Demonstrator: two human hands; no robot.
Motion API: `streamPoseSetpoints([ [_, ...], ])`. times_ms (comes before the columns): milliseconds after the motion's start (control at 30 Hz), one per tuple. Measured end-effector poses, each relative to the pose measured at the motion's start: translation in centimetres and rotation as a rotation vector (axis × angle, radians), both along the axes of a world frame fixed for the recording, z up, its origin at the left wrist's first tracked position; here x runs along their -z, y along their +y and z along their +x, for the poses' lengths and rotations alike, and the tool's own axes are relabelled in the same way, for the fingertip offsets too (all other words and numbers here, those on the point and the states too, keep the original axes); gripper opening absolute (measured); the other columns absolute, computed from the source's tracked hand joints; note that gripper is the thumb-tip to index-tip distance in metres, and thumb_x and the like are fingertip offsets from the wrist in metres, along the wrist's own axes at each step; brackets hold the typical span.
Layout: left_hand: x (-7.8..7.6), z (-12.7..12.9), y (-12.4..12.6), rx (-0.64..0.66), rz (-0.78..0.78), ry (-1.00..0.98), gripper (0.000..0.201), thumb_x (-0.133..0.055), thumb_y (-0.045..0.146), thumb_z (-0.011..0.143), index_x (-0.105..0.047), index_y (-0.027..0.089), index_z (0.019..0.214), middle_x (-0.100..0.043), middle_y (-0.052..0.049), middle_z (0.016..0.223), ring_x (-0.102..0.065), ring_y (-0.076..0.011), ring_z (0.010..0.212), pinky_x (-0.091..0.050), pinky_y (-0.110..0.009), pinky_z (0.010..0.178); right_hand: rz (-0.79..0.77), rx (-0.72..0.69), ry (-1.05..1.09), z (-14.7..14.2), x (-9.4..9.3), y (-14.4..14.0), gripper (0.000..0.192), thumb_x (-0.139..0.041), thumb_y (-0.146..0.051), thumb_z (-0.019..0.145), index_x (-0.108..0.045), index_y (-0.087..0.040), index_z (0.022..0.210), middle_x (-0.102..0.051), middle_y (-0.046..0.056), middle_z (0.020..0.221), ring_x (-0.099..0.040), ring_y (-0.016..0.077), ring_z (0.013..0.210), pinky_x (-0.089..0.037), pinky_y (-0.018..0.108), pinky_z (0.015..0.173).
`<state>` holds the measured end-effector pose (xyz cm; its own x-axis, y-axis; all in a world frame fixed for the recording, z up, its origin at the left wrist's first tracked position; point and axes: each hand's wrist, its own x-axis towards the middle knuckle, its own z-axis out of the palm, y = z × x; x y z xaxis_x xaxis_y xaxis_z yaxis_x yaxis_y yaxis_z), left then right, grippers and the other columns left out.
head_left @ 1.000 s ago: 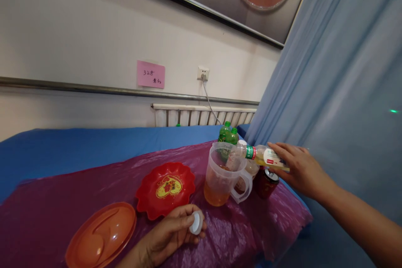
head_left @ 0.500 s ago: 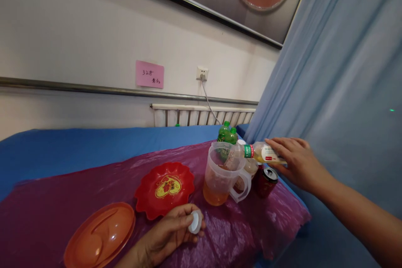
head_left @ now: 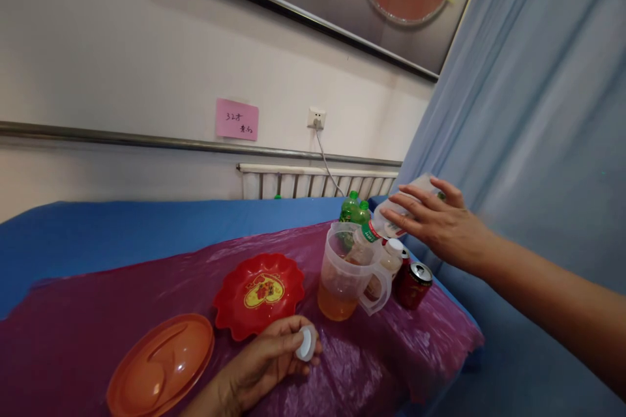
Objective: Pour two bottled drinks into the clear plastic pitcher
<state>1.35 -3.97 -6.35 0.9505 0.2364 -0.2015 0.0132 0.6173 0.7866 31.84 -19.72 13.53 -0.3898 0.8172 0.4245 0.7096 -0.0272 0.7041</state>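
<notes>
My right hand (head_left: 435, 221) grips a clear plastic drink bottle (head_left: 409, 199) with a green and red label, tilted neck down to the left. Its mouth is over or inside a translucent pitcher (head_left: 337, 273), which has amber liquid in its lower part. Whether liquid is flowing is hard to see. Near the front, my left hand (head_left: 274, 355) pinches a white bottle cap (head_left: 306, 344) between thumb and fingers. The red scalloped plate (head_left: 229, 296) lies just beyond the left hand.
Behind the pitcher stand green bottles (head_left: 351, 205). To its right are a white-capped bottle (head_left: 392, 254) and a dark red can (head_left: 413, 287). An orange oval dish (head_left: 166, 365) lies front left on the purple plastic sheet (head_left: 98, 313). A blue curtain (head_left: 533, 111) hangs at right.
My right hand has raised the bottle's base, so the bottle has gone from nearly level to steeply tilted toward the pitcher. My left hand still holds the cap in place.
</notes>
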Motion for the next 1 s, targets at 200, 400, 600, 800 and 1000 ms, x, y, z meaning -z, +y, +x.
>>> streamPoseSetpoints([
  [200,0.6,0.0,0.0,-0.007,-0.001,-0.014,0.038,-0.090,0.046,0.071,-0.073,0.017,0.088,-0.072,-0.006,0.087,-0.067,-0.0169,0.079,-0.046,-0.026,0.071,-0.151,-0.193,-0.076,-1.4,-1.7,1.6,0.046,-0.049,-0.007,0.099,-0.062,-0.031,0.136,-0.068,0.002,0.139,-0.050,0.0245,0.142,-0.023,0.050,0.124],
  [400,1.1,0.0,0.1,-0.007,-0.015,-0.033,0.036,-0.089,0.044,0.074,-0.073,0.016,0.090,-0.073,-0.007,0.089,-0.069,-0.0178,0.080,-0.047,-0.026,0.070,-0.175,-0.249,-0.129,-1.0,-2.4,2.7,0.038,-0.048,-0.010,0.102,-0.067,-0.029,0.129,-0.071,0.003,0.132,-0.056,0.0237,0.136,-0.024,0.049,0.124],
  [600,1.1,0.0,0.2,-0.006,-0.003,-0.027,0.036,-0.089,0.043,0.074,-0.072,0.016,0.090,-0.072,-0.007,0.090,-0.069,-0.0174,0.081,-0.048,-0.026,0.071,-0.184,-0.219,-0.086,-0.2,-1.4,2.2,0.038,-0.048,-0.013,0.102,-0.065,-0.027,0.132,-0.069,0.005,0.137,-0.053,0.0243,0.137,-0.017,0.051,0.125],
  [800,0.8,0.2,0.2,-0.050,0.012,-0.015,0.036,-0.090,0.041,0.073,-0.073,0.015,0.090,-0.071,-0.006,0.091,-0.066,-0.0143,0.077,-0.046,-0.024,0.069,-0.106,-0.001,0.002,-1.2,-0.4,1.1,0.052,-0.049,-0.007,0.100,-0.059,-0.039,0.140,-0.065,0.000,0.142,-0.049,0.0276,0.142,-0.021,0.057,0.123],
  [1000,-0.3,0.6,-0.7,-0.142,0.130,0.071,0.040,-0.089,0.046,0.073,-0.070,0.016,0.090,-0.071,-0.005,0.094,-0.061,-0.0111,0.073,-0.044,-0.024,0.068,0.019,0.015,0.050,-1.2,1.0,0.5,0.045,-0.049,-0.006,0.100,-0.061,-0.031,0.136,-0.068,0.006,0.136,-0.055,0.0283,0.134,-0.022,0.057,0.120],
])
